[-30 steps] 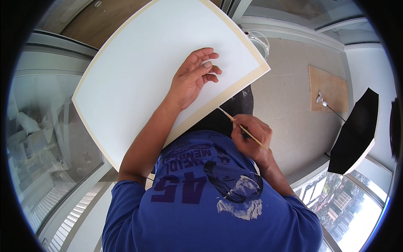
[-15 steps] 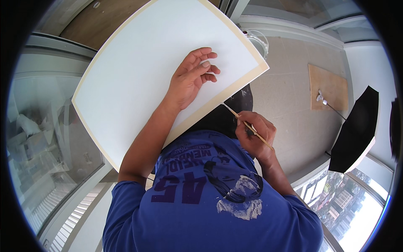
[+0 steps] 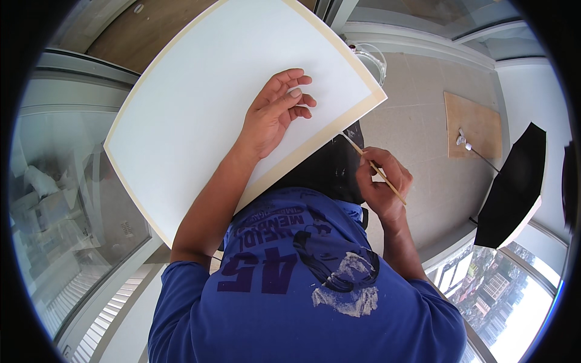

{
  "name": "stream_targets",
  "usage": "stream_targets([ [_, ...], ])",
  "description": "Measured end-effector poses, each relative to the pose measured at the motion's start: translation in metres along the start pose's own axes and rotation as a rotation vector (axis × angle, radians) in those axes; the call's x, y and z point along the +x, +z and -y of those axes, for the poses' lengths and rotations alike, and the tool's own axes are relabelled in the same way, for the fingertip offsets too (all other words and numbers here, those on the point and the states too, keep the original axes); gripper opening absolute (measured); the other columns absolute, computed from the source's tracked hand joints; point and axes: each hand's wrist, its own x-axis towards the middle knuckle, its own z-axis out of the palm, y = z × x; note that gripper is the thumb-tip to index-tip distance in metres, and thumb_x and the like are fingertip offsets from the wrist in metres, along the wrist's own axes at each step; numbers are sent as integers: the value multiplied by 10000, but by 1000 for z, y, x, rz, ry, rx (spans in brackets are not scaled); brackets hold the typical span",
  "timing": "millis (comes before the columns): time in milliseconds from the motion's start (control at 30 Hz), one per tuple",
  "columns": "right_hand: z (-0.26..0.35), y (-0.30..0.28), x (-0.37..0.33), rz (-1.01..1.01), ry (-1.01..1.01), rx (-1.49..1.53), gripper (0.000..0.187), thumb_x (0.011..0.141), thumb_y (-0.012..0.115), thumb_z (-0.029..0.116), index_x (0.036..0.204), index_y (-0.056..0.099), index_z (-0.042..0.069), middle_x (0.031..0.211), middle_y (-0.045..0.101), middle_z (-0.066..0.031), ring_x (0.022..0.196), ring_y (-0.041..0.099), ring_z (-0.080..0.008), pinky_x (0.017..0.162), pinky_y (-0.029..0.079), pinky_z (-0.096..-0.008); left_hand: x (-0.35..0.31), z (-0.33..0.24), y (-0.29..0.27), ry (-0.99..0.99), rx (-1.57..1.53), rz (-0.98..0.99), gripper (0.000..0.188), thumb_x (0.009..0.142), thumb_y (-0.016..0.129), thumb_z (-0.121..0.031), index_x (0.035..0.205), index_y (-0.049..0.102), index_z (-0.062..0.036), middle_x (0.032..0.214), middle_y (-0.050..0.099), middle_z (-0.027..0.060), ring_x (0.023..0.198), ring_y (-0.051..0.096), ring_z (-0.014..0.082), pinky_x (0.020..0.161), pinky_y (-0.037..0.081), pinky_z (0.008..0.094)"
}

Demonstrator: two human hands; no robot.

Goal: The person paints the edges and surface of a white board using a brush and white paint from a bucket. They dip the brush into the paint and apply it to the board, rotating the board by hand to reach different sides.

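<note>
A large white board [image 3: 200, 91] with a tan border along its edges lies tilted across my lap. My left hand [image 3: 279, 110] rests palm inward over its right part, fingers loosely curled and apart, with nothing in them. Close to the board's near right edge, my right hand [image 3: 385, 181] pinches a thin paintbrush [image 3: 356, 147] with a wooden handle. Its pale tip is at that bordered edge; whether it touches cannot be told.
Behind the board's right corner stands a clear bucket [image 3: 370, 63]. A brown flat board [image 3: 475, 124] lies on the tiled floor at right, near a black umbrella [image 3: 514, 187] on a stand. Glass panels [image 3: 78, 199] rise at left, with a window [image 3: 490, 290] at lower right.
My right hand and the paintbrush have moved right and slightly up along the board's near edge. The left hand and the board stay almost the same.
</note>
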Motion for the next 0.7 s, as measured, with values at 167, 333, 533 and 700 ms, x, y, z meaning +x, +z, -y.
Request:
stream_targets([
  [167,8,0,0,8,-28,36,205,839,756,-86,1009,718,21,910,778,-142,748,784,-248,677,624,-330,0,1,-2,4,-4,-1,440,1123,559,-158,1546,500,-56,1495,576,135,1154,648,211,974,527,370],
  [333,19,10,-7,91,-128,158,229,810,749,-104,996,706,22,903,769,-134,735,776,-259,663,623,-337,1,0,0,-4,3,-9,442,1123,558,-158,1547,494,-51,1496,573,144,1155,649,211,971,528,369],
  [533,18,14,-6,102,-145,155,238,800,741,-113,993,705,21,888,760,-131,738,774,-266,652,621,-345,0,0,1,-1,8,-14,447,1124,561,-167,1547,488,-43,1496,570,149,1155,648,210,970,528,369],
  [700,12,7,-3,77,-80,99,217,818,736,-104,994,706,19,881,762,-133,740,776,-265,652,618,-344,0,1,0,1,6,-11,451,1123,563,-172,1548,486,-42,1495,571,144,1154,648,208,970,528,366],
])
